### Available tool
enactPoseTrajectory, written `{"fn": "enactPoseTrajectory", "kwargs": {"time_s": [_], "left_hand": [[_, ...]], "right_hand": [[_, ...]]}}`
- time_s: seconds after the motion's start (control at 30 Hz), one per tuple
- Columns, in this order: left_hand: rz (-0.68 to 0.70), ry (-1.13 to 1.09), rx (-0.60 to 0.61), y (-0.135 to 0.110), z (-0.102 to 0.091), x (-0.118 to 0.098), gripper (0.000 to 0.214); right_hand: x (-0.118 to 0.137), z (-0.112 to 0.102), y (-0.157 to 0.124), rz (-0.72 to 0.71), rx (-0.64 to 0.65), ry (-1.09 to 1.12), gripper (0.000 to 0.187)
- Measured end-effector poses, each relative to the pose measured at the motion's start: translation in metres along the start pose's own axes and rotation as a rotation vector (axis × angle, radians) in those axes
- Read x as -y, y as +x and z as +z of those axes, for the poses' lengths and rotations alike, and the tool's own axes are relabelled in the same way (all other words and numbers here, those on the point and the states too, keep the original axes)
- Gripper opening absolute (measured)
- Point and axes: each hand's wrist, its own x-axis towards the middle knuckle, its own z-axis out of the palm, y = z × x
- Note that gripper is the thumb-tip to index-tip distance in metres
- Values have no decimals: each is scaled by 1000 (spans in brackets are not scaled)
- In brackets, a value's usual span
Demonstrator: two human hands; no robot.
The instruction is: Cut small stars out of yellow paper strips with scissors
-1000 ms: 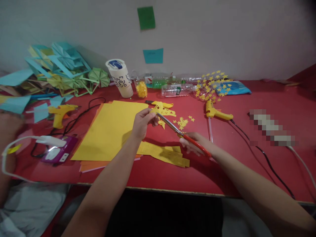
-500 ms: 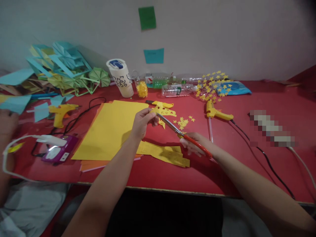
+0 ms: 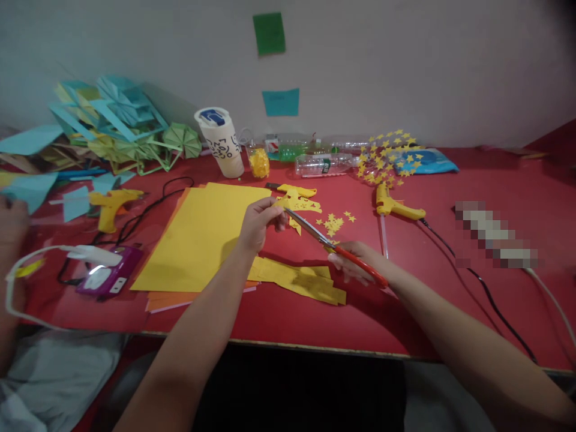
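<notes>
My left hand (image 3: 263,222) is closed in a pinch on a small piece of yellow paper (image 3: 281,203), mostly hidden by the fingers. My right hand (image 3: 353,264) grips red-handled scissors (image 3: 312,230), whose nearly closed blades point up-left, tips at the paper by my left fingertips. Beyond the blades lie cut-out yellow paper scraps (image 3: 306,204) and a small heap of yellow paper stars (image 3: 333,224). Several marked yellow paper strips (image 3: 310,282) lie below my hands. A stack of yellow sheets (image 3: 193,240) over orange ones is under and left of my left forearm.
Glue guns lie left (image 3: 110,207) and right (image 3: 400,209), with trailing cords. A white tumbler (image 3: 220,144), plastic bottles (image 3: 324,164) and wired stars (image 3: 391,159) stand or lie behind. A purple power socket (image 3: 108,276) is near another person's hand (image 3: 12,222).
My hands and the scissors stay almost in the same place. The other person's hand at the far left has shifted slightly left.
</notes>
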Motion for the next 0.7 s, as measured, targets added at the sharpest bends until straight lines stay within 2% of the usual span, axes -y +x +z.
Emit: {"fn": "enactPoseTrajectory", "kwargs": {"time_s": [0.7], "left_hand": [[-12,56,-1,-2,4,1,18]], "right_hand": [[18,2,-10,-32,-23,-9,43]]}}
